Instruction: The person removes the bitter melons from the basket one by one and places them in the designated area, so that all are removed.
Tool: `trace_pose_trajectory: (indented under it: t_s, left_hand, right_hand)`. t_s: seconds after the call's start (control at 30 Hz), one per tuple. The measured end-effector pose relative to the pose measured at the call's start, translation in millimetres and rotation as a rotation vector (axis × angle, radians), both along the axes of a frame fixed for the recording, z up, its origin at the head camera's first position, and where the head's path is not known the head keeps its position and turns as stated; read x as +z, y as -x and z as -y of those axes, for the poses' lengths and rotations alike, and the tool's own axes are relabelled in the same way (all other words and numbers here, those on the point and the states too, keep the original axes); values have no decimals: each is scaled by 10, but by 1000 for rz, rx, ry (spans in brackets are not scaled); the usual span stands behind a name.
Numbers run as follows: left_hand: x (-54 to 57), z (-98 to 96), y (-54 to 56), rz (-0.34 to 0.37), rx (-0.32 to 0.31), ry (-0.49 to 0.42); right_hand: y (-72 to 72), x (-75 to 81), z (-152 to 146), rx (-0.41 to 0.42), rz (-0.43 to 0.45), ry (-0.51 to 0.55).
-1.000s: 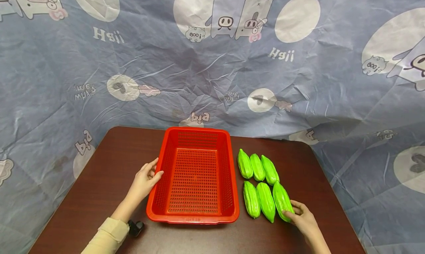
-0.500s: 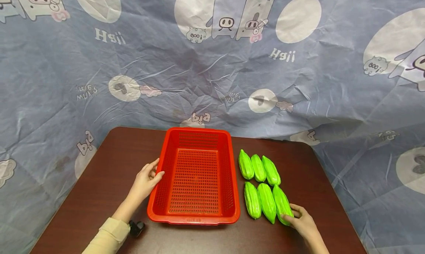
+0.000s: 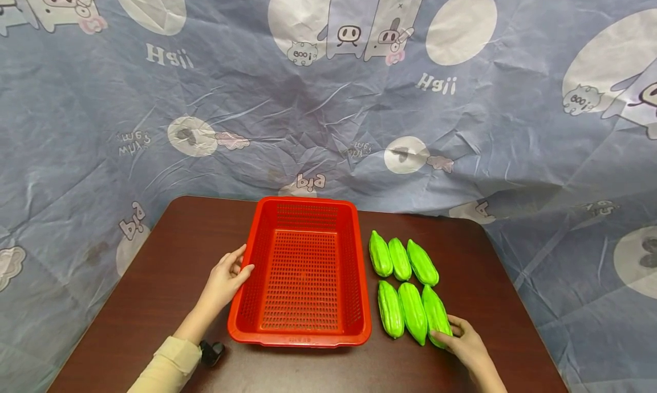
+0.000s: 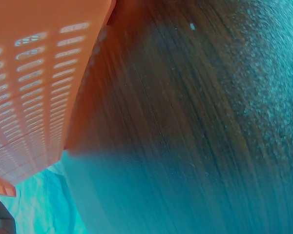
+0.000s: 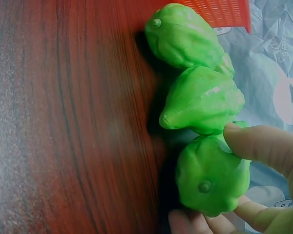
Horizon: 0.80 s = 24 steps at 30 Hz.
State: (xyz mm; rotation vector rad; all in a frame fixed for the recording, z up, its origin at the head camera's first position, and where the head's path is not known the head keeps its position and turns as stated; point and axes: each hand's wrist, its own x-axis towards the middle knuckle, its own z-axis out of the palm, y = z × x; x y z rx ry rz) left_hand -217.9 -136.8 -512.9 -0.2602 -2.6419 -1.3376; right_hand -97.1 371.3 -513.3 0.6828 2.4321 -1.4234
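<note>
My left hand holds the left rim of a red plastic basket, thumb over the edge and fingers outside. A few of its fingers show at the corner of the left wrist view, by the slotted basket wall. My right hand grips the near end of a bright green, ridged, elongated fruit, thumb on one side and fingers on the other. In the right wrist view this fruit lies beside a pointed one. Several such fruits lie in two rows right of the basket, including the back-right fruit.
A dark brown wooden table bears everything. Near my left wrist lies a small black object, partly hidden by the sleeve. A blue-grey cartoon-printed cloth hangs behind the table's far edge.
My right hand has drawn the near-right fruit slightly toward me, closer in line with its row. The back-right fruit has shifted a little right and tilted more. My left hand and the basket stay put.
</note>
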Motion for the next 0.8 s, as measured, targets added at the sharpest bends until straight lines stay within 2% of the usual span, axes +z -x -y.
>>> trace_pose_trajectory:
  t_s: [0.3,0.53,0.7,0.8]
  left_hand:
    - [15,4,4,13,-3,4]
    - [41,15,-6,5,-17,11]
    - [51,17,-10,3,-29,32]
    - [57,21,-14,11,-39,44]
  right_hand:
    - [16,2,-1,1,14,-3]
    - [30,-3,-19,6,15,-45]
    - [19,34,-32,-10,23,-60]
    - [10,81,-43,-21,-2,-61]
